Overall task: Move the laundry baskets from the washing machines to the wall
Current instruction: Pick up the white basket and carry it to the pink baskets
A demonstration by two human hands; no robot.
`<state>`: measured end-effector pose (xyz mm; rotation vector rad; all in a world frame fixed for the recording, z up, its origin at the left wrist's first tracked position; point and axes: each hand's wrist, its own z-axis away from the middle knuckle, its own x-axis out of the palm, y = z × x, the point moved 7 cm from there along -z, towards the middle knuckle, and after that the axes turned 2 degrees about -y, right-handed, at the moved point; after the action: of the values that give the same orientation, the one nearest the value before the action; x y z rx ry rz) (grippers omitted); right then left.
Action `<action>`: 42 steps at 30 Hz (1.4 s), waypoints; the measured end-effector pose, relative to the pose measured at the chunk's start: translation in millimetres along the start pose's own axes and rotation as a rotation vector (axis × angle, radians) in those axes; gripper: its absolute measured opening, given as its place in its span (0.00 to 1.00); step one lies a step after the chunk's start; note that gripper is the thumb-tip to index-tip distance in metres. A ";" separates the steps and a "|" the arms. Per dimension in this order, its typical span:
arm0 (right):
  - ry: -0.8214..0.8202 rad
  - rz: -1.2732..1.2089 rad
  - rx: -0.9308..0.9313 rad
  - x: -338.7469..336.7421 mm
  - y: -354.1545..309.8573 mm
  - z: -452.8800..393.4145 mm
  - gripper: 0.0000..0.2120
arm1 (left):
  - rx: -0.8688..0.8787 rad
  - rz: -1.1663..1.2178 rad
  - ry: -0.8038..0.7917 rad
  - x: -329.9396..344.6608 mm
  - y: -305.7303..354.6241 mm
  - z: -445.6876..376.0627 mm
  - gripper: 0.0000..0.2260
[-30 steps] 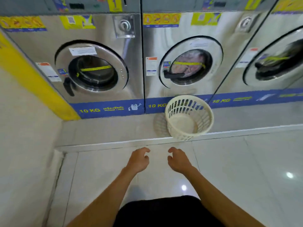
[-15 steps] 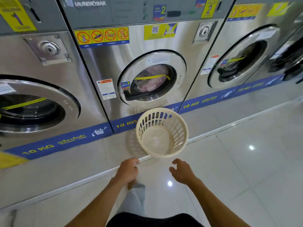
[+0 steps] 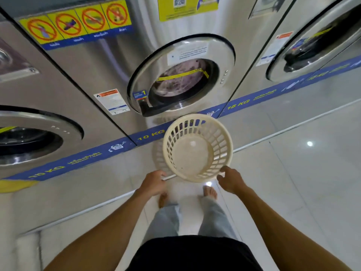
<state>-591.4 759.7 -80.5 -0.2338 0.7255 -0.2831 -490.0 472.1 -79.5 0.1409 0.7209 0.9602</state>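
Two open hands, left hand (image 3: 154,183) and right hand (image 3: 231,179), flank the near rim of the empty basket (image 3: 197,148) below the washing machine (image 3: 181,75) door, apparently readying a balanced lift.

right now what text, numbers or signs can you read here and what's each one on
"10 KG" on the blue strip under the middle washer.
"10 KG" on the strip under the left washer.
"15 KG" on the strip under the right washer.
"1" on the small tag by the middle door.
Four red prohibition signs; captions blurred.
Yellow QR sticker, door label and warning sticker: unreadable.
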 end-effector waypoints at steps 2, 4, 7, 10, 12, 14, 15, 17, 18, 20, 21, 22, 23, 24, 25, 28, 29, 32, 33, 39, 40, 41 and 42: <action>-0.019 0.028 0.015 -5.5 12.5 -11.2 0.21 | -0.024 0.007 0.004 4.0 8.4 -7.5 0.18; -0.048 0.065 0.024 -10.8 24.4 -25.2 0.21 | -0.048 0.033 0.016 9.6 17.6 -15.2 0.18; -0.087 0.094 0.039 -19.2 42.4 -53.3 0.21 | -0.108 0.096 0.059 23.4 28.1 -32.2 0.17; -0.090 0.122 0.035 -25.3 55.9 -87.3 0.21 | -0.164 0.170 0.110 44.6 35.4 -59.0 0.20; -0.095 0.125 0.039 -26.3 63.3 -111.1 0.22 | -0.196 0.207 0.131 62.1 36.6 -82.0 0.23; -0.083 0.121 0.024 -25.0 70.8 -136.4 0.23 | -0.242 0.214 0.141 80.4 34.2 -105.0 0.24; -0.075 0.119 0.003 -23.8 72.9 -149.5 0.24 | -0.261 0.213 0.163 87.3 31.7 -117.2 0.25; -0.040 0.112 -0.036 -21.5 76.3 -175.8 0.26 | -0.284 0.243 0.261 94.1 23.7 -140.5 0.26; -0.010 0.109 -0.037 -21.0 78.2 -189.5 0.28 | -0.287 0.268 0.318 94.8 18.5 -152.0 0.27; 0.017 0.137 -0.044 -16.7 82.8 -218.5 0.34 | -0.288 0.294 0.403 94.2 7.6 -174.2 0.29; 0.005 0.172 -0.086 -12.2 81.7 -232.1 0.36 | -0.290 0.297 0.426 94.5 2.1 -185.2 0.31; -0.018 0.207 -0.139 -6.0 80.1 -245.6 0.38 | -0.292 0.299 0.438 95.5 -2.7 -195.4 0.32; -0.032 0.201 -0.183 -1.6 78.9 -257.6 0.40 | -0.296 0.300 0.440 97.2 -7.6 -204.1 0.34; -0.037 0.139 -0.193 0.2 78.4 -266.8 0.42 | -0.301 0.293 0.437 99.4 -12.7 -210.9 0.36; -0.022 0.055 -0.187 -1.6 78.3 -272.8 0.43 | -0.307 0.279 0.431 102.0 -17.6 -215.3 0.38; 0.039 -0.057 -0.227 -13.1 74.1 -274.6 0.40 | -0.322 0.269 0.411 106.9 -28.1 -214.8 0.39; 0.047 -0.039 -0.244 -16.6 73.3 -272.1 0.39 | -0.331 0.285 0.398 106.7 -30.2 -211.3 0.38; 0.103 0.109 -0.181 -32.1 73.3 -264.2 0.32 | -0.408 0.330 0.349 103.1 -30.6 -191.3 0.35; 0.107 0.148 -0.140 -36.9 72.2 -259.2 0.32 | -0.439 0.337 0.331 101.4 -28.7 -181.5 0.35; -0.034 0.278 -0.099 -56.0 54.7 -204.4 0.40 | -0.493 0.365 0.317 87.9 -10.5 -95.4 0.34; -0.044 0.289 -0.109 -59.3 50.0 -192.6 0.41 | -0.482 0.381 0.350 84.0 -7.2 -77.6 0.32; -0.051 0.304 -0.121 -62.3 44.7 -179.9 0.41 | -0.476 0.402 0.388 80.9 -4.3 -59.0 0.30; -0.059 0.327 -0.135 -65.0 39.2 -167.1 0.41 | -0.487 0.434 0.424 79.4 -2.3 -40.1 0.29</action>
<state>-744.6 799.4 -173.6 -0.2464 0.7128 0.0841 -484.3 525.4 -150.6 -0.3593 0.8362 1.5822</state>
